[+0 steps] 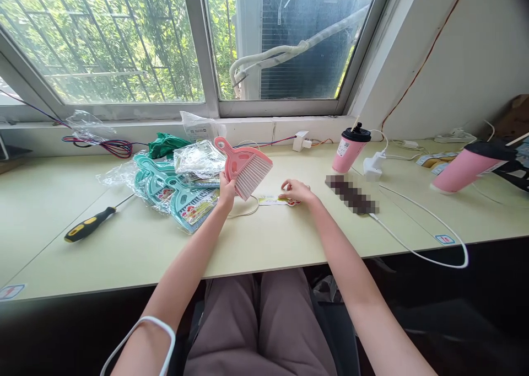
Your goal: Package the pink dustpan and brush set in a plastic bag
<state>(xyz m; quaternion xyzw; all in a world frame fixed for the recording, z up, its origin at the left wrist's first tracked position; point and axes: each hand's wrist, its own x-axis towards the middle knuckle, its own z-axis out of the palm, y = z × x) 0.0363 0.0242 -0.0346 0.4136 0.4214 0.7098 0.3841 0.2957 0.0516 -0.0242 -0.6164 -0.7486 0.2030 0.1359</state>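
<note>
Seated at a pale green desk (289,243), brown-trousered knees nearest the lens, a person's left hand (226,193) grips a pink plastic mini dustpan with its brush (244,169) upright, while the right hand's (298,191) fingertips pinch a printed paper label card (275,200) lying flat just beside it. Still bagged, it seems, a heap of teal dustpan sets (173,191) waits left beyond a black-and-yellow screwdriver (88,225); right stand a pink lidded cup (350,147) and trailing white cable (417,216).

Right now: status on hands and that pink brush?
Left hand grips pink brush, bristles down, clear of desk. Right hand on paper label. Teal brush pile close left.
</note>
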